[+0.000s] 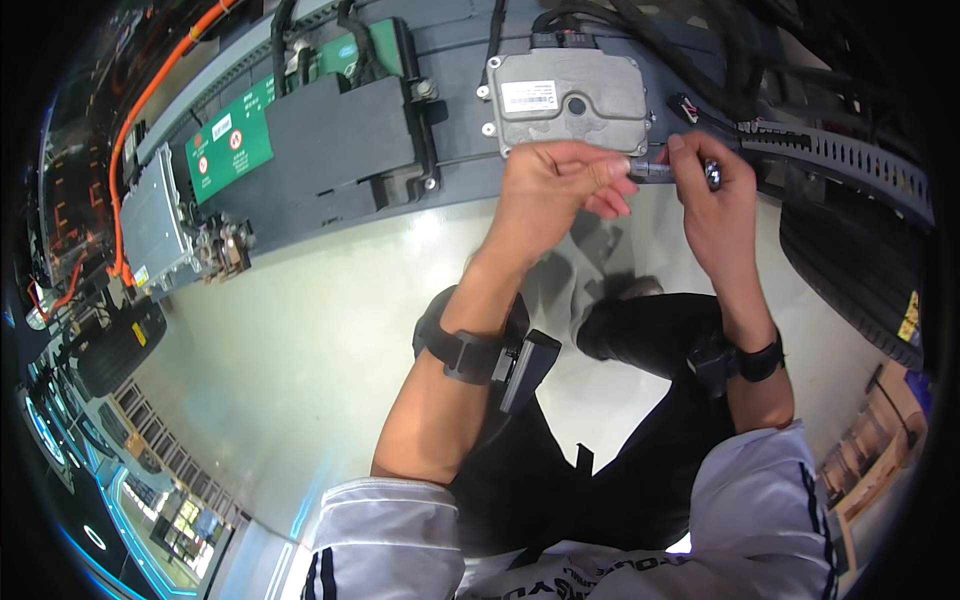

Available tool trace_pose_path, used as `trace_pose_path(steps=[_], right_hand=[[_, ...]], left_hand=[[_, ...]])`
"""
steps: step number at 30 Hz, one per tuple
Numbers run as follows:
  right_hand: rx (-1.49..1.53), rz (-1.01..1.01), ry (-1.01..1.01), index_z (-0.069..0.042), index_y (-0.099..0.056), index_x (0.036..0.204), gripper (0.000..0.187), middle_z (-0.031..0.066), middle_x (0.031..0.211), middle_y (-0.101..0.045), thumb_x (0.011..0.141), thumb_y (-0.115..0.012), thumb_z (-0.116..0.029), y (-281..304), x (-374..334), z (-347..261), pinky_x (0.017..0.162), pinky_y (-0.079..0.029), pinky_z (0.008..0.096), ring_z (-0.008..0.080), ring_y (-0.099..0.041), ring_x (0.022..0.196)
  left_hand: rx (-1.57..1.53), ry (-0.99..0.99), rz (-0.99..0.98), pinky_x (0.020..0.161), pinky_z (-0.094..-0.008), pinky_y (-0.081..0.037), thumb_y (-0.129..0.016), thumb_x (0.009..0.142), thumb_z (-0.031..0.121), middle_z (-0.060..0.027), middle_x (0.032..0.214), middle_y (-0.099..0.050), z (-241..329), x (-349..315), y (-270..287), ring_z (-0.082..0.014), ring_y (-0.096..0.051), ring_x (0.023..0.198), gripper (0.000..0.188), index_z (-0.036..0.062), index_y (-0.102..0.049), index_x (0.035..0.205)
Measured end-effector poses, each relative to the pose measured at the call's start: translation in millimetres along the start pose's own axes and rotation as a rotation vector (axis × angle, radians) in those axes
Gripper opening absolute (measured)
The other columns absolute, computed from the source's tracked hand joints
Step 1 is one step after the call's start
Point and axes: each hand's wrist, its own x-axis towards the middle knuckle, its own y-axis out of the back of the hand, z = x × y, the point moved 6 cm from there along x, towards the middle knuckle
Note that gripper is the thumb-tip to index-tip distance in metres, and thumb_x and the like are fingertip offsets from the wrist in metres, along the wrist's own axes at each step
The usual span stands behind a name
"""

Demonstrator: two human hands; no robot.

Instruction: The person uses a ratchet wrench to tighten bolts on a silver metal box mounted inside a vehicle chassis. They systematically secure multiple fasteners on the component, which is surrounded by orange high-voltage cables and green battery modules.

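Observation:
My right hand (715, 195) is closed around a ratchet wrench; its shiny round head (712, 175) shows by the fingers. A silver socket (652, 169) points left from it, toward my other hand. My left hand (560, 190) has its thumb and forefinger pinched together at the socket's free end. Whatever sits in that pinch is too small to make out. Just beyond both hands is a grey metal control unit (572, 100) with a white label and a dark round plug. Bolts (488, 129) show along its left edge. My left fingers overlap its lower edge.
A black cover (340, 130) with a green label panel (230, 142) lies left on the frame, beside a silver finned box (158, 225) and an orange cable (118, 190). Black cables (670, 60) run above the unit. A slotted rail (850, 155) and tyre (845, 275) stand right.

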Motion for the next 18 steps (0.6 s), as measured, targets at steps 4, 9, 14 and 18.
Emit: trace_pose_path(steps=[4,9,14,18], right_hand=[[-0.152,-0.049,-0.291,0.004,-0.061,0.082,0.022,0.0067,0.067,-0.056,0.093,-0.057,-0.014,-19,-46,2,0.063,-0.042,0.0282,0.0107,-0.048,0.066],[-0.007,0.011,-0.48,0.0,-0.056,0.087,0.021,-0.0012,0.065,-0.048,0.1,-0.05,-0.015,-15,-116,-52,0.056,-0.034,0.0232,0.0045,-0.041,0.063],[0.133,0.142,-0.52,-0.003,-0.055,0.085,0.022,-0.0067,0.062,-0.041,0.101,-0.048,-0.015,-15,-135,-95,0.05,-0.025,0.0214,0.0011,-0.034,0.057],[0.228,0.285,-0.635,-0.004,-0.055,0.081,0.026,-0.0076,0.058,-0.037,0.101,-0.051,-0.019,-37,-131,-103,0.048,-0.023,0.0221,0.0011,-0.031,0.052]], left_hand=[[-0.079,0.23,0.023,0.062,-0.0282,-0.056,-0.066,0.091,0.009,-0.0171,0.085,-0.071,-26,-44,16,-0.0195,-0.069,0.068,0.02,-0.0085,-0.068,0.1],[-0.118,0.403,-0.06,0.065,-0.0285,-0.058,-0.067,0.09,0.008,-0.0147,0.082,-0.071,11,-96,-6,-0.0192,-0.069,0.068,0.019,-0.0078,-0.069,0.101],[-0.066,0.442,-0.222,0.062,-0.0266,-0.057,-0.066,0.091,0.009,-0.0126,0.075,-0.069,66,-109,-14,-0.0172,-0.068,0.066,0.017,-0.0075,-0.07,0.094],[0.015,0.532,-0.291,0.062,-0.0278,-0.058,-0.069,0.089,0.011,-0.0137,0.077,-0.07,90,-94,5,-0.0199,-0.069,0.067,0.021,-0.0089,-0.069,0.096]])
